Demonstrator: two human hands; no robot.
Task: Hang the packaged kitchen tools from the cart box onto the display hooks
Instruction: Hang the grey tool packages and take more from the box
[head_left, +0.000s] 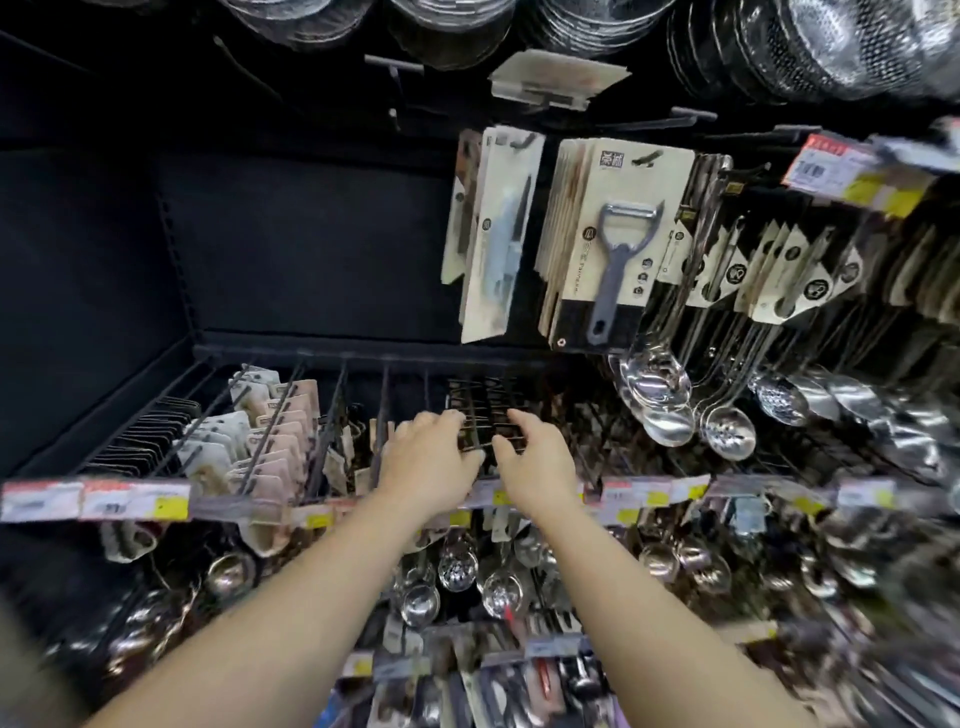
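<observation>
Both bare hands reach onto a row of dark display hooks at mid-height of the shelf. The left hand lies palm down, its fingers bent over a stack of dark packaged tools hanging on the hooks. The right hand sits just beside it on the other side of the same stack, fingers curled onto the top of the packs, thumb toward the left hand. Whether either hand truly pinches a pack cannot be told; the fingers are loosely bent, touching the stack.

Above and beyond the fingers hangs a cream card holding a grey peeler; its top corner shows a small dark logo of 2 characters, too blurred to read with confidence, and vertical print beside the handle is illegible. Left of it hangs a carded knife. Right of the fingers hang steel ladles and slotted spoons. Just nearer than the wrists runs a strip of red, white and yellow price tags, their print smeared.
</observation>
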